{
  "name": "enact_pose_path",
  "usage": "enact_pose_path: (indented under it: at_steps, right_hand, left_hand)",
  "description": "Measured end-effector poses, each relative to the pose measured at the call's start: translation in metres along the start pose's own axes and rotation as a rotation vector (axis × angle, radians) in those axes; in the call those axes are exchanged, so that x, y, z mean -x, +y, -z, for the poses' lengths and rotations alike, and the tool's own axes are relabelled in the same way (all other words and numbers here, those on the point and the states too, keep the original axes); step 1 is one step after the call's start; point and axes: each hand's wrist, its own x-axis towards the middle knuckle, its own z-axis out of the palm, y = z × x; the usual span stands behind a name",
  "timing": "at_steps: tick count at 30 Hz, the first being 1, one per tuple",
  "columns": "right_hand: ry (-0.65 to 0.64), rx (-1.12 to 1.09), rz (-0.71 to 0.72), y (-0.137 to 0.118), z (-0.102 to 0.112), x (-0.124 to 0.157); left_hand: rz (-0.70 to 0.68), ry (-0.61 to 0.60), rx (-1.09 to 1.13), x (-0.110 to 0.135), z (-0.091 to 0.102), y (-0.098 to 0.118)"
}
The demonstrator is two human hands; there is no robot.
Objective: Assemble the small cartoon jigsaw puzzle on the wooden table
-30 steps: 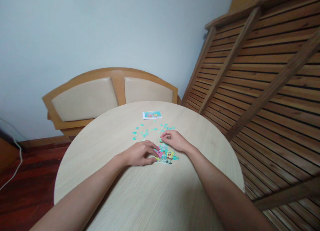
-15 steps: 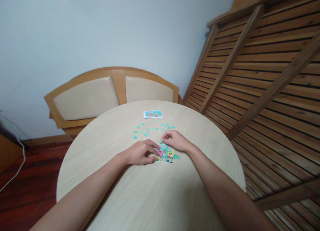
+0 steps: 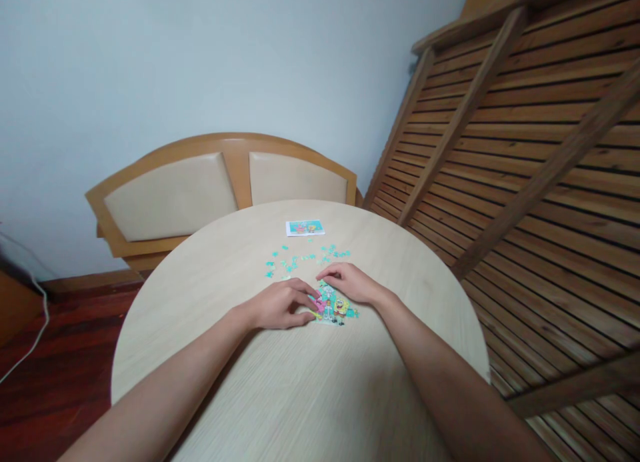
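Cardboard puzzle [image 3: 334, 309] lies flat under our left hand [image 3: 277, 306], fingers pressing; right hand [image 3: 350, 283] curled, grip unclear.

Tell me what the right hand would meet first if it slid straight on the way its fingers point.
The right hand points left across the table, over the top edge of the assembled puzzle. Going on, it would probably meet the left hand's fingertips first, or the loose pieces just beyond; depth is unclear.

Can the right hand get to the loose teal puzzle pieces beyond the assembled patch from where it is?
Probably yes: the right hand lies just short of the loose teal pieces, with only bare table between.
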Motion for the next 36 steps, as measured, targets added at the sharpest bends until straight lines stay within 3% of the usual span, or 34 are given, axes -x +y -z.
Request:
enact_pose_path:
  at_steps: [29,36]
  right_hand:
    - [0.01,0.198,0.097,-0.002,-0.001,0.0]
    - [0.246,0.367,-0.082,0.018,0.015,0.004]
  left_hand:
    - [-0.004,0.003,-0.003,0.0,-0.001,-0.001]
    - [-0.014,0.052,-0.049,-0.001,-0.001,0.002]
